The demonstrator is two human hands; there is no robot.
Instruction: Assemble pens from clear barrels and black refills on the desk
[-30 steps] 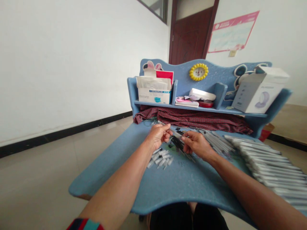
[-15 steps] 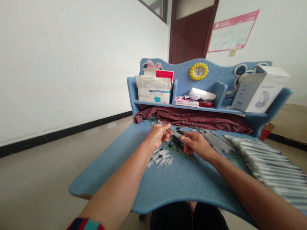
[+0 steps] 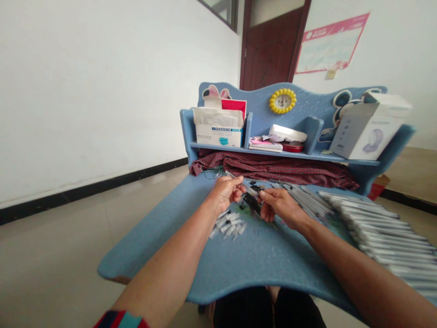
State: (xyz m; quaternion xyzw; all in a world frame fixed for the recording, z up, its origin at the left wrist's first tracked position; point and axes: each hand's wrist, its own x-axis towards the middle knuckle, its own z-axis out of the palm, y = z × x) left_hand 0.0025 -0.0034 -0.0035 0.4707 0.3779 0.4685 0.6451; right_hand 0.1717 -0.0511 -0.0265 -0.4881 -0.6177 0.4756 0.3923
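Observation:
My left hand (image 3: 228, 192) is closed in a pinch around a thin clear pen barrel (image 3: 251, 191), whose far end sticks out past the thumb. Close to the barrel's other end, my right hand (image 3: 278, 206) has thumb and forefinger pressed together; what lies between them is too small to make out. Below the two hands lies a bundle of slim black pen parts (image 3: 251, 202), partly hidden by the right fingers. Small black pieces (image 3: 254, 186) are scattered just behind it. Clear pen caps (image 3: 228, 224) form a loose heap beneath my left wrist.
Long thin pen tubes (image 3: 312, 201) lie right of my right hand. A large stack of pens (image 3: 385, 237) covers the desk's right side. Checked cloth (image 3: 273, 169) is bunched under the shelf (image 3: 218, 146), which bears a mask box (image 3: 218, 135) and a white carton (image 3: 358, 132).
My right hand has shifted slightly, its fingertips a little farther right and away from the left hand. My left hand and the barrel stay in place.

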